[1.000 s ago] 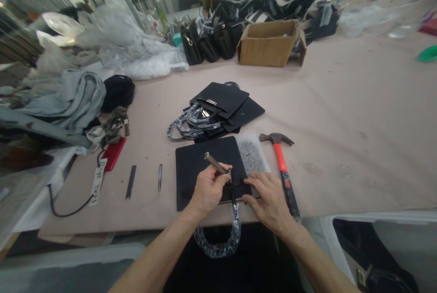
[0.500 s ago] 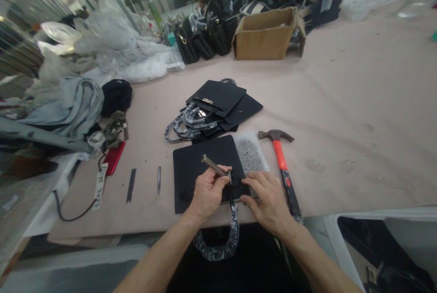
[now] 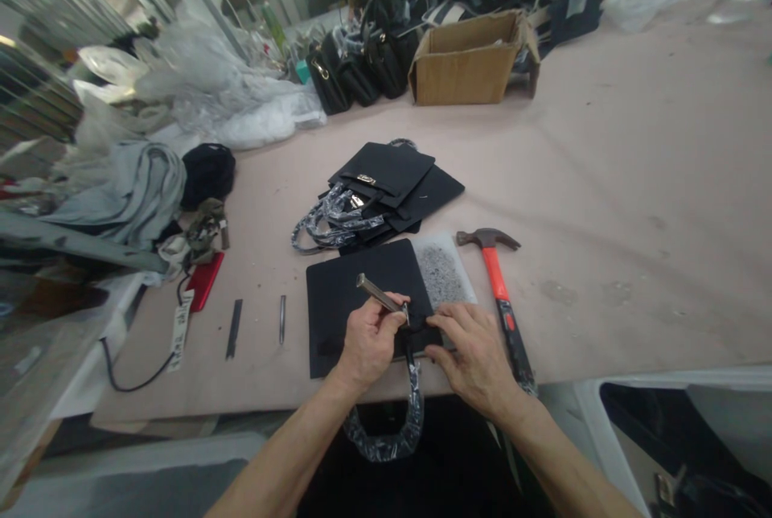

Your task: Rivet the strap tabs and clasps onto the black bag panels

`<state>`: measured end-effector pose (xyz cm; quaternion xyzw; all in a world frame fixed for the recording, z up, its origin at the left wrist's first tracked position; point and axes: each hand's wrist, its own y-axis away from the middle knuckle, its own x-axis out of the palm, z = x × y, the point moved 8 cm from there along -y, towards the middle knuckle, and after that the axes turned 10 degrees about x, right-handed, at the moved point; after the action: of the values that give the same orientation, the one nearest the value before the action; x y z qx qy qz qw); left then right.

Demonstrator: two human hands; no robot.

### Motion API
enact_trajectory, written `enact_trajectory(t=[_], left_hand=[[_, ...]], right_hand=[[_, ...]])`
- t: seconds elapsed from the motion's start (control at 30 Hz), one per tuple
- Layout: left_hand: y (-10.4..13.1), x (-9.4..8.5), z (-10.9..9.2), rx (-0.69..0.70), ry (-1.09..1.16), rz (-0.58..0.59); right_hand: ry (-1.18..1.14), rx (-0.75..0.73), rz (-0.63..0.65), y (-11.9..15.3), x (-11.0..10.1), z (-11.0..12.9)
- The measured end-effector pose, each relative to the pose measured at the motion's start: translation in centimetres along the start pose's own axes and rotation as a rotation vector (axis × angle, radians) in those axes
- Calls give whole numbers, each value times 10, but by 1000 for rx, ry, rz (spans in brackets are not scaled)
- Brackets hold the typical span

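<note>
A black bag panel [image 3: 355, 281] lies flat before me, partly on a pale speckled block [image 3: 445, 270]. Its plastic-wrapped handle [image 3: 389, 444] hangs over the table's front edge. Closed round a metal punch [image 3: 375, 289] is my left hand [image 3: 369, 341], with the punch leaning up to the left. A small shiny metal piece shows by those fingertips; its details are too small to tell. My right hand [image 3: 474, 349] pinches the panel's right edge near the handle's base, thumb below and fingers above. Beside it lies a claw hammer [image 3: 497, 285] with an orange and black grip.
Behind the panel sits a pile of black bag panels [image 3: 392, 172] with wrapped handles. Two slim metal tools lie left, including a flat strip [image 3: 233, 329]. A cardboard box [image 3: 461, 67] and black handbags [image 3: 355, 71] stand farther back. Clear plastic [image 3: 241, 112] heaps at left.
Both hands keep their places on the punch and the panel. The view has shifted very slightly; nothing else has visibly moved.
</note>
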<state>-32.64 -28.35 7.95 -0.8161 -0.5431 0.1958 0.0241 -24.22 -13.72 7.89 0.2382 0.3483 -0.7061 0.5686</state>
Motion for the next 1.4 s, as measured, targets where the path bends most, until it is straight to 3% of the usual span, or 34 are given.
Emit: enact_trajectory(t=[0.23,0.47,0.67,0.87,1.17,1.4], left_hand=[[1,6,-12,101,-105,-14],[4,12,-13,160,-33,53],[6,9,-6,93,-65,-14],[10,14,-14,197,-90,20],[5,7,-4,74,-25,-13],[3,6,3,18,40,-9]], right_hand=[[19,-1,7,0,1,0],[16,-2,3,-1,1,0],[29,-23,-8,1,1,0],[1,-21,0,1,-1,0],[16,-137,123,11,-5,7],[138,-132,203,9,-2,7]])
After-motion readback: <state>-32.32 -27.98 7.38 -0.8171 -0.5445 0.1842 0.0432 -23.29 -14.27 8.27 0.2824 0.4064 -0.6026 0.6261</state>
